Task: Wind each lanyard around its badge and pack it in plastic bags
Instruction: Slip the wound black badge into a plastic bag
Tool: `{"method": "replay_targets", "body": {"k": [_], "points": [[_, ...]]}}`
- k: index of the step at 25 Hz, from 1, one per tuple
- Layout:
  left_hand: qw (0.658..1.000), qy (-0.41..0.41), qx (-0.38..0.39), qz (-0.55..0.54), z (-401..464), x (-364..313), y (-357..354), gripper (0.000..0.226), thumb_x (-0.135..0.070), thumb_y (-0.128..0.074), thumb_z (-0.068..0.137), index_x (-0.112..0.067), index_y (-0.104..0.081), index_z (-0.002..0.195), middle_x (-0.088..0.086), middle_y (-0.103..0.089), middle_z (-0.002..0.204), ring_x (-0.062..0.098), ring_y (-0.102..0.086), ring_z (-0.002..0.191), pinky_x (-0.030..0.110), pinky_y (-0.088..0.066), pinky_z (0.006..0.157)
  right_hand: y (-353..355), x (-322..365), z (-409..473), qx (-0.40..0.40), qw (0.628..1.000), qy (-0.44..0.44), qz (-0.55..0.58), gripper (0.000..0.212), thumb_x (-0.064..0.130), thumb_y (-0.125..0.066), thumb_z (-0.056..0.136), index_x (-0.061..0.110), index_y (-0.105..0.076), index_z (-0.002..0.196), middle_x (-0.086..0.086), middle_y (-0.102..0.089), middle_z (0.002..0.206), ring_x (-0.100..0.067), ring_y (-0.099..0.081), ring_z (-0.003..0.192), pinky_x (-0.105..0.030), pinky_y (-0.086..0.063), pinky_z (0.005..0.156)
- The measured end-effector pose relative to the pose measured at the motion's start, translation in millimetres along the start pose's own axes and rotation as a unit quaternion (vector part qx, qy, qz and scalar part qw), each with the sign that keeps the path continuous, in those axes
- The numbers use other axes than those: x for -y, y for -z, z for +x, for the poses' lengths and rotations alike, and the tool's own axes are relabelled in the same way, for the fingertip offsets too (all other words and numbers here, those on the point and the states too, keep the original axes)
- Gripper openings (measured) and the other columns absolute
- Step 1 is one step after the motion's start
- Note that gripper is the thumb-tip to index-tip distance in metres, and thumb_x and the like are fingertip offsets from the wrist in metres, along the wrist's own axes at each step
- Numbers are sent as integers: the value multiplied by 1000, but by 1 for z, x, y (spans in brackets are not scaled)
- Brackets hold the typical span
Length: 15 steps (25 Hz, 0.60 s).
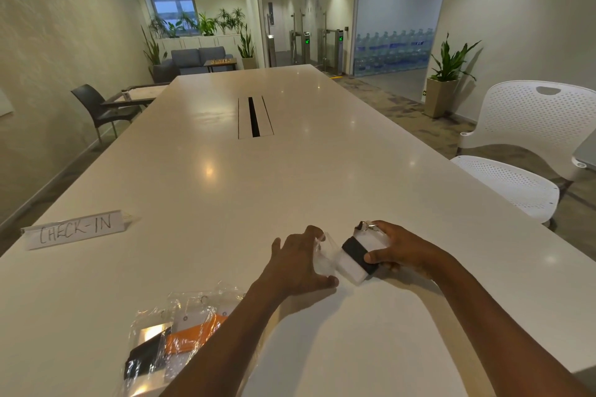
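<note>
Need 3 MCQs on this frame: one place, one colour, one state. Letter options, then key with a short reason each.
1. Where is the paper sign reading CHECK-IN?
A. far-left part of the table
B. on the white chair
C. under the right hand

2. What colour is the lanyard wound around the badge in the right hand?
A. orange
B. black
C. green

3. What is the left hand doing?
A. resting flat and empty
B. holding a clear plastic bag at the badge's end
C. lifting the sign

Answers:
1 A, it stands near the left edge of the table.
2 B, a dark band crosses the white badge.
3 B, clear film shows between its fingers, beside the badge.
</note>
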<state>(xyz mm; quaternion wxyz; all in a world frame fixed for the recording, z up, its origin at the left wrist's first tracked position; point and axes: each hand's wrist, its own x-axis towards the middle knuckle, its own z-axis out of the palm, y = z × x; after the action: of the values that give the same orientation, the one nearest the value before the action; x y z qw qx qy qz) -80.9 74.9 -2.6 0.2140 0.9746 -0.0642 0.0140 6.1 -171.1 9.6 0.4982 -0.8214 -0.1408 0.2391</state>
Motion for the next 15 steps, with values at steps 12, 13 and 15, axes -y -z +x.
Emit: {"method": "replay_targets", "body": {"k": [12,13,15], "points": [[992,74,-18,103,-2,-15,-8,92,-71,-63,69,-22,-29,139,-3,-48,134,25,-42,129,58,-17,113,-17,8,-6,-72,972,-9,224,55,9,-80,77,19,-56,125,-11,-64,74,-14,-53,51,-24,-46,45],[992,74,-20,104,-2,-17,-8,92,-71,-63,70,-21,-29,139,-3,-48,134,25,-43,129,59,-17,113,-21,9,-7,-72,970,-8,232,54,8,-80,77,18,-56,124,-12,-64,77,-13,-53,50,-24,-46,44],[992,72,-25,105,-2,-20,-10,91,-70,-63,70,-19,-31,138,-2,-48,133,25,-44,128,60,-18,113,-28,10,-9,-70,968,-11,242,52,7,-79,77,17,-56,123,-12,-63,78,-12,-53,50,-23,-45,43]]}}
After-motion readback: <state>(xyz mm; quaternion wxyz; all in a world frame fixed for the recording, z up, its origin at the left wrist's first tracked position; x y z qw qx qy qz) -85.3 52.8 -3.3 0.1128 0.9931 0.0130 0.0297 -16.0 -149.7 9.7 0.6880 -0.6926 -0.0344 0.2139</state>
